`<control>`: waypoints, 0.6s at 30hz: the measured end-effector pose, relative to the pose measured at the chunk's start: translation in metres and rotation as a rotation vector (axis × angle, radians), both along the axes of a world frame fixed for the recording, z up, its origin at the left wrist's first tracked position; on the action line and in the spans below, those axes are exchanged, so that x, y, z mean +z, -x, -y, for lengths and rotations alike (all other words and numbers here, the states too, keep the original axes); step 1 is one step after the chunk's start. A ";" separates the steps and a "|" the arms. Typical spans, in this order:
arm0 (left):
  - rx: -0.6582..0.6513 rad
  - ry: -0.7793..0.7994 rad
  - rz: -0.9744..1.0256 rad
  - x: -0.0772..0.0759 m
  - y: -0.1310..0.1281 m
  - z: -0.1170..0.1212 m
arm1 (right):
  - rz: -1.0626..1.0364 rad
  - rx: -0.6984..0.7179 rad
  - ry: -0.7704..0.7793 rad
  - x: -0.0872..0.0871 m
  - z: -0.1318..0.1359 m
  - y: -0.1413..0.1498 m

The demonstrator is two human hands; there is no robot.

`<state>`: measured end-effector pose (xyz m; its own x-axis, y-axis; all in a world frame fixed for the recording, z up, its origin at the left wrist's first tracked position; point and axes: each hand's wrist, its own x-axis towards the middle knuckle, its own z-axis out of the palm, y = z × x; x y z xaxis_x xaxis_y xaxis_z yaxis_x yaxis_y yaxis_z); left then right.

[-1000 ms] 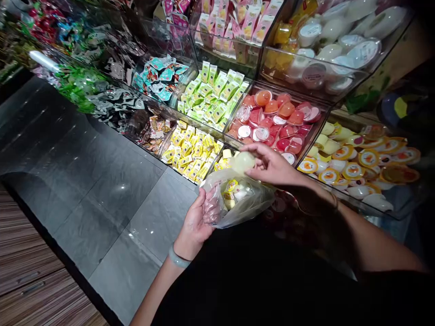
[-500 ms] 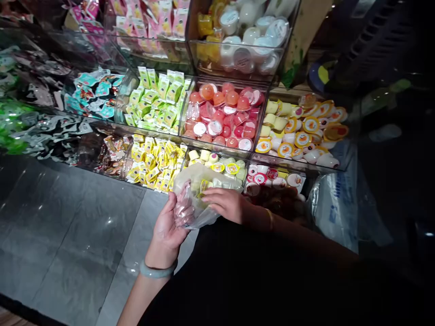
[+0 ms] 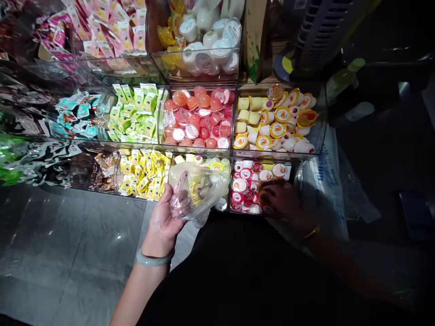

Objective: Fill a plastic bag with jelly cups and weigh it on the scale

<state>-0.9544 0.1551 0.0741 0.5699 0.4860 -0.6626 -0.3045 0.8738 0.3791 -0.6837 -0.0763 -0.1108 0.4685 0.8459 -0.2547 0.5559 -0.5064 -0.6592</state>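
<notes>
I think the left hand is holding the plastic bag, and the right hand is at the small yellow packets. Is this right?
Not quite. The right hand is at the cups with red and white lids, as the head view shows. The left hand is indeed holding the plastic bag.

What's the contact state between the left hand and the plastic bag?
Touching. The head view shows the left hand gripping the plastic bag, its fingers seen through the film and its thumb outside.
</notes>
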 end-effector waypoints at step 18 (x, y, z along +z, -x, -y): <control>0.011 -0.009 -0.006 0.011 0.001 -0.002 | 0.080 -0.120 0.017 0.024 -0.016 0.013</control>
